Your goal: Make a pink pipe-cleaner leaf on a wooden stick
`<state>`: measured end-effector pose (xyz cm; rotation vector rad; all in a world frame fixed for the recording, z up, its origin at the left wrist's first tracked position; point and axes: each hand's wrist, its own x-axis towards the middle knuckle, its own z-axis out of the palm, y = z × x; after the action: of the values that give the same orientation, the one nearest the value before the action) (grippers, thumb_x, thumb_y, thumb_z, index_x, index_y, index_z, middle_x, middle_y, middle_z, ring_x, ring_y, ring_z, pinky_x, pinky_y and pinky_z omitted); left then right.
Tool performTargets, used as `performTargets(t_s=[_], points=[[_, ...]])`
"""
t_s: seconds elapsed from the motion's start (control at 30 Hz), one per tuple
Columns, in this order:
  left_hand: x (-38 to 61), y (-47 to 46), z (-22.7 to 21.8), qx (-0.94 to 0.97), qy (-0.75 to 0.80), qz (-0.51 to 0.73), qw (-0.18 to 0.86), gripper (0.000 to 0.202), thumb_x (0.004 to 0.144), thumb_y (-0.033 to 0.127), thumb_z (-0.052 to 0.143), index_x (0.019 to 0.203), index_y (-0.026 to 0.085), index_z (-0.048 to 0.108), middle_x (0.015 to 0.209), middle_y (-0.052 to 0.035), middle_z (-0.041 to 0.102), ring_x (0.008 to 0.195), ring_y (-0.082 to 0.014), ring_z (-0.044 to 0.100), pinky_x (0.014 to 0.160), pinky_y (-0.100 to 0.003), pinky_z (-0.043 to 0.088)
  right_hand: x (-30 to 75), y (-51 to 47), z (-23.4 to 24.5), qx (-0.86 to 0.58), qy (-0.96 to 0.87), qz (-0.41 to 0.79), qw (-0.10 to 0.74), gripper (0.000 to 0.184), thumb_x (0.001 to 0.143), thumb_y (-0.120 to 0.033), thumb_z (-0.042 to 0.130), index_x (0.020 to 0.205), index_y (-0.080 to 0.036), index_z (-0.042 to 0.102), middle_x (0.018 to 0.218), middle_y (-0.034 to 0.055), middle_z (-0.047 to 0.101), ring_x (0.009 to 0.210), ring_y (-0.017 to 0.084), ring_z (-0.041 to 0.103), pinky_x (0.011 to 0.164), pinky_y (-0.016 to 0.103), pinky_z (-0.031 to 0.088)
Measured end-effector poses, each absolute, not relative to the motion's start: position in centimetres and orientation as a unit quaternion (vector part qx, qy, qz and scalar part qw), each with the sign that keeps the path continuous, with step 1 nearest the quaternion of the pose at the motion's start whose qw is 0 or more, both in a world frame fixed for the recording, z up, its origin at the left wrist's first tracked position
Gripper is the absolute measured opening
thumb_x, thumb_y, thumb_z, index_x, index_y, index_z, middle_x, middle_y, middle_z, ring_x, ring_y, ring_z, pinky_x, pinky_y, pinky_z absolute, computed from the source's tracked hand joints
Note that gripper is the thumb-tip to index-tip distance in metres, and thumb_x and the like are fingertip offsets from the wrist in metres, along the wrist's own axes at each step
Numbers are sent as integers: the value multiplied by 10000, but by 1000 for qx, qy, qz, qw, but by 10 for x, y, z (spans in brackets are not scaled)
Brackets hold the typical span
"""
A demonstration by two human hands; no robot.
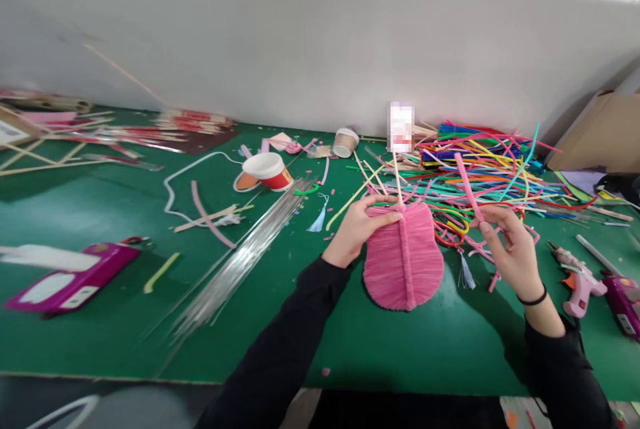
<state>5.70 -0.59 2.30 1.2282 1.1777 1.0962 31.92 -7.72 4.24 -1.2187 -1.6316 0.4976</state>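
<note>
My left hand grips a pink fan by its top end, where a thin wooden stick runs out toward the wall. Rows of pink pipe cleaner cover the fan's face, with a thicker ridge down its middle. A pink pipe cleaner stands up from my right hand, pinched between thumb and fingers to the right of the fan. Beyond both hands lies a heap of coloured pipe cleaners. A blue tassel rests between the fan and my right hand.
Left of me are a bundle of thin metal wires, a red and white paper cup and a purple box-shaped tool. A pink glue gun lies at the right. A grey partition closes off the green table's back.
</note>
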Motion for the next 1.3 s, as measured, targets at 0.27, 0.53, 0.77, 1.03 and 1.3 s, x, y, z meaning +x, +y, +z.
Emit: performTargets(t_s=[0.27,0.53,0.77,1.03,1.3], points=[[68,-16,26,563,478,437,514,332,667,348,776,949,180,723,1013,-71,742,959,-252,681,878,-345,494,305,-86,43,-498,-785,-48,364,273,867,-197,556,1103,-255,680,937,65,696,839,238,579,759,398,473],[69,-17,25,511,473,437,569,333,656,323,774,945,168,716,1013,-78,743,834,-223,698,718,-294,516,289,-99,50,-571,-762,-99,290,246,867,-262,587,1080,-282,709,913,73,681,916,279,486,782,431,358],[71,-16,21,516,478,431,566,275,683,275,732,931,157,724,984,-74,746,800,-195,686,711,-270,494,282,-100,52,-550,-782,27,292,195,931,-333,551,921,-253,728,779,26,666,842,214,475,721,364,286],[71,-16,18,500,470,419,595,248,711,273,723,934,167,739,910,-63,757,792,-185,683,703,-252,484,278,-99,46,-563,-764,-158,273,166,888,-267,597,979,-245,734,762,40,657,886,239,469,728,380,239],[72,-15,15,503,465,416,598,289,716,304,730,969,164,728,923,-66,749,801,-189,677,691,-251,481,258,-102,48,-537,-765,-245,258,166,867,-208,621,1005,-213,715,756,40,674,899,244,481,748,387,250]])
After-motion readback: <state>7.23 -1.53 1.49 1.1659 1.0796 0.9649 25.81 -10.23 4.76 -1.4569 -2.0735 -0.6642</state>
